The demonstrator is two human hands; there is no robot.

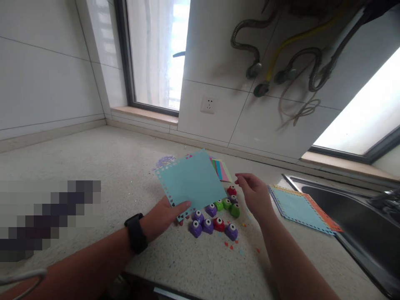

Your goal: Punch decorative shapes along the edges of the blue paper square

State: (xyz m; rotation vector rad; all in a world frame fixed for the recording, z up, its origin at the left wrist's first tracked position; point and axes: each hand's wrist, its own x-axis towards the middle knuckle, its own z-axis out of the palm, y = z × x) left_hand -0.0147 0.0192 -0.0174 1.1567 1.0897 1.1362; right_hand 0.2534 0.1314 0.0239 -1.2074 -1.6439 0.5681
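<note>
Head view, my left hand: My left hand [164, 216], lower centre of the frame, grasps the light blue sheet by its lower left corner, my thumb lying flat across the top face and my other fingers hidden beneath.
Light blue sheet: The light blue sheet [195, 179] is in the middle of the frame, raised and tilted over the counter, with small cut-out shapes running along its left and lower edges.
My right hand: My right hand [254, 193], right of centre, is apart from the sheet, fingers bent and thumb near the fingertips; I cannot tell whether they pinch anything small.
Punches: Purple, green and red punches [208, 225] sit in a cluster at lower centre, between my hands, each with a white round top; the sheet's lower right corner reaches over the nearest of them.
Coloured papers: A fanned stack of coloured papers [223, 171] shows partly behind the sheet.
Scraps: Purple confetti [165, 161] lies left of the sheet's top; orange bits [231, 247] are scattered below the punches.
Right side: A paper pile [300, 208], light blue over orange, overlaps the rim of the sink [368, 241].
My wrist: A black watch [136, 233] circles my left wrist.
</note>
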